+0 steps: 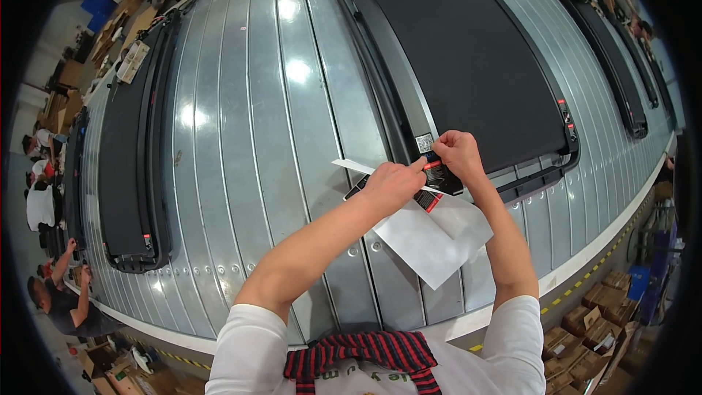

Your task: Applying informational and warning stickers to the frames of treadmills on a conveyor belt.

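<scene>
My left hand is closed around white-backed label sheets, which hang below it toward me. Its index finger reaches to a black-and-red label at the near left corner of a flat black treadmill. Just beyond that fingertip, a small square code label sits on the treadmill's side rail. My right hand is in a pinch right beside the code label, over the same corner. Whatever lies between its fingertips is hidden. Part of another black label shows under my left wrist.
The treadmill lies on a wide table of metal slats. Another treadmill is to the left, with a small white box on it; more lie at the far right. Several people stand around the edges. Cardboard boxes are at lower right.
</scene>
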Motion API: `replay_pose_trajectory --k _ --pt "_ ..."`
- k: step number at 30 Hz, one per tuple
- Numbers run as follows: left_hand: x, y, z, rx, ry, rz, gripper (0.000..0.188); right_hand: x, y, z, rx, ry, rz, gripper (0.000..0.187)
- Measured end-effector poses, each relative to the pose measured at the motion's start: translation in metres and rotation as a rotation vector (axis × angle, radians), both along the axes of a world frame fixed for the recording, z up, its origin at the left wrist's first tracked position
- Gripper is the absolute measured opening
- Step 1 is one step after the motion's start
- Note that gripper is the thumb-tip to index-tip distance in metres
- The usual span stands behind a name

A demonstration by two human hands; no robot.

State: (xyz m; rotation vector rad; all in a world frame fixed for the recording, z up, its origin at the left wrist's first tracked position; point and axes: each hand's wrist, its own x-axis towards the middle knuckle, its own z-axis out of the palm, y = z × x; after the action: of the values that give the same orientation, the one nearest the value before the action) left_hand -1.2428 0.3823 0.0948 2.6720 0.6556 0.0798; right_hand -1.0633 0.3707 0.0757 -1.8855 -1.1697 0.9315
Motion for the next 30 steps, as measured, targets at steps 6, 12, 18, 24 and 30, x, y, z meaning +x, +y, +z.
replay_pose_trajectory --k 6,12,18,24,30 --pt "-0.037 -0.005 -0.003 0.054 0.008 0.033 0.006 -0.041 0.004 0.024 0.123 -0.853 0.194 0.038" --pt "-0.153 -0.077 0.084 -0.261 0.093 0.224 0.009 -0.031 -0.059 -0.015 0.348 -1.01 0.446 0.03" --pt "-0.29 -0.174 0.121 -0.977 -0.554 1.078 0.023 -0.051 -0.047 0.0 0.307 -1.183 0.471 0.04" --pt "-0.351 -0.263 0.117 -0.917 -1.257 1.281 0.026 -0.226 -0.11 0.056 -0.04 0.432 0.696 0.044" --pt "-0.4 -0.327 0.121 -0.85 -1.324 1.332 0.025 -0.355 -0.194 0.084 -0.128 0.702 0.868 0.026"
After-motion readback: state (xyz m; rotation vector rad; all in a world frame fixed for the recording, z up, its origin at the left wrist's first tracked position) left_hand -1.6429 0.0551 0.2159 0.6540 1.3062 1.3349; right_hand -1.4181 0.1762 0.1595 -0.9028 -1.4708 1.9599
